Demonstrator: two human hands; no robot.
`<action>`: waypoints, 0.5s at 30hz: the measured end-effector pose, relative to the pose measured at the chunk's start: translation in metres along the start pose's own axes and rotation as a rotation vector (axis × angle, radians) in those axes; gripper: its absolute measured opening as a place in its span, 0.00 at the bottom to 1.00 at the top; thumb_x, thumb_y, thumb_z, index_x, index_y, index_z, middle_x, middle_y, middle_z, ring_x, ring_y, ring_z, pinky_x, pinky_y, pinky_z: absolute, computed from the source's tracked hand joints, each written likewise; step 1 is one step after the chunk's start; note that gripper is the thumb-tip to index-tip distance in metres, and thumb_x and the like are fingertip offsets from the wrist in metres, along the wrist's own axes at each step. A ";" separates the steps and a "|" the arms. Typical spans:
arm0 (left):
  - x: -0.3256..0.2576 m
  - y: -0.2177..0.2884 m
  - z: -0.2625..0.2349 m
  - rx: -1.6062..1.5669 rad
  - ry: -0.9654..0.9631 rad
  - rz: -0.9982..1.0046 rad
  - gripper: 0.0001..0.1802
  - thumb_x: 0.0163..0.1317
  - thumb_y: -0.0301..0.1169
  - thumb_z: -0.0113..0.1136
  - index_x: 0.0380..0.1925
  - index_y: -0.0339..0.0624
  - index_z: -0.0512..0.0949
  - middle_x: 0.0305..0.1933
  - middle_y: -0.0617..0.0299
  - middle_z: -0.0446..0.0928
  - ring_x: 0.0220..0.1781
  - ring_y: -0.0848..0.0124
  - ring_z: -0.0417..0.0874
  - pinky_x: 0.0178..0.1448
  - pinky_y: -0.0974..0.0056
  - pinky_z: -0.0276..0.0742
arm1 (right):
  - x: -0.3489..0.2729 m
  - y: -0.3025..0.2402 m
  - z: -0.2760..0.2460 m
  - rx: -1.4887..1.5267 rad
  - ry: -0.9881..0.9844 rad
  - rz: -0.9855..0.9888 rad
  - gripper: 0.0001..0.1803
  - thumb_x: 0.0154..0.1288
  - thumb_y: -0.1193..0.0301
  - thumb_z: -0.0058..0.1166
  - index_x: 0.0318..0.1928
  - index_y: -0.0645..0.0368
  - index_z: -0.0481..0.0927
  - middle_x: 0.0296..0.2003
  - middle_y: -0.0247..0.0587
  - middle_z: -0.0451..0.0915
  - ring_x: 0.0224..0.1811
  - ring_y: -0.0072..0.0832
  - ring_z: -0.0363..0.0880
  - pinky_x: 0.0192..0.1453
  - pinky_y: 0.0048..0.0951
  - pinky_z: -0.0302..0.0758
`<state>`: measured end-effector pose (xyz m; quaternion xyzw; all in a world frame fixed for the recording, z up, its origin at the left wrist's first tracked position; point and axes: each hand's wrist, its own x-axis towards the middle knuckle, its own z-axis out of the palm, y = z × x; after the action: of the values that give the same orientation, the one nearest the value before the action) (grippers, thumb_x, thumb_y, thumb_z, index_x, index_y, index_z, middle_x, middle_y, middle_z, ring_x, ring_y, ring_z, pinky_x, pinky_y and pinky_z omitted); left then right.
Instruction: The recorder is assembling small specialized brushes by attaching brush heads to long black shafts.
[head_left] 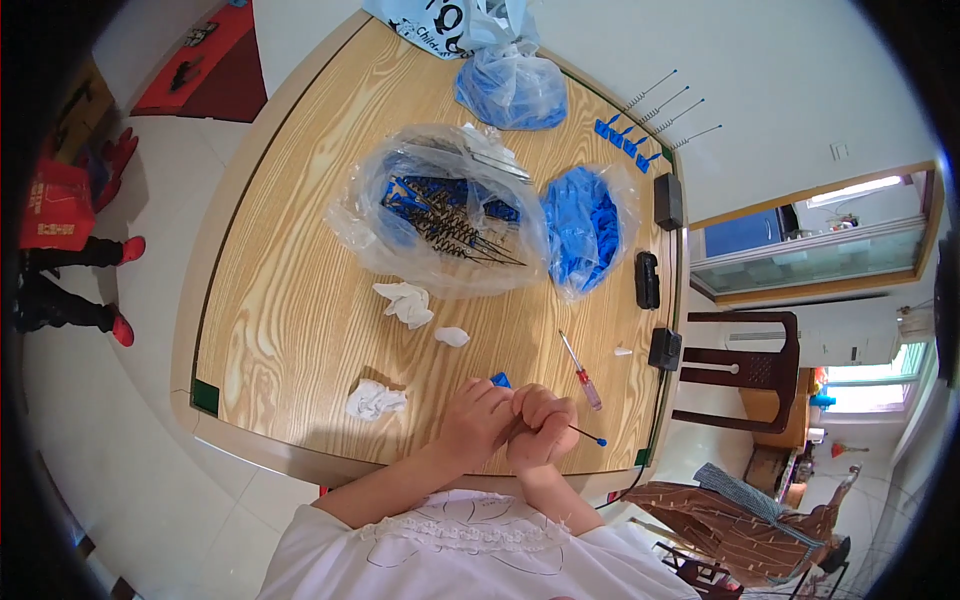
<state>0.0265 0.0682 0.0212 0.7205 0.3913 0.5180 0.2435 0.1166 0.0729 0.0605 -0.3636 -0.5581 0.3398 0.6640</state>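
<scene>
At the near edge of the table my two hands meet, fingers closed. My right hand (543,425) grips a thin dark rod (586,435) whose blue tip sticks out to the right. My left hand (474,418) is closed round a small blue plastic piece (501,380), of which only a corner shows above the fingers. Whether the rod and the blue piece are joined is hidden by the fingers. To the right of my hands lies a screwdriver (582,375) with a clear red handle.
An open plastic bag (355,215) holds dark coil-spring rods and blue parts. Beside it sits a bag of blue pieces (580,230). Crumpled tissues (376,399) lie on the left. Blue clips with spring rods (622,146) line the far right edge, near black boxes (668,201).
</scene>
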 end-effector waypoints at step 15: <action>-0.004 -0.005 0.006 -0.046 0.015 0.006 0.17 0.40 0.29 0.64 0.34 0.39 0.76 0.37 0.59 0.74 0.37 0.59 0.74 0.42 0.55 0.69 | 0.001 -0.002 0.002 -0.037 0.048 0.065 0.23 0.76 0.54 0.34 0.24 0.54 0.57 0.16 0.29 0.54 0.19 0.22 0.52 0.26 0.28 0.62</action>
<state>0.0302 0.0681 0.0128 0.7120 0.3790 0.5329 0.2559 0.1145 0.0726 0.0629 -0.4018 -0.5364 0.3419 0.6588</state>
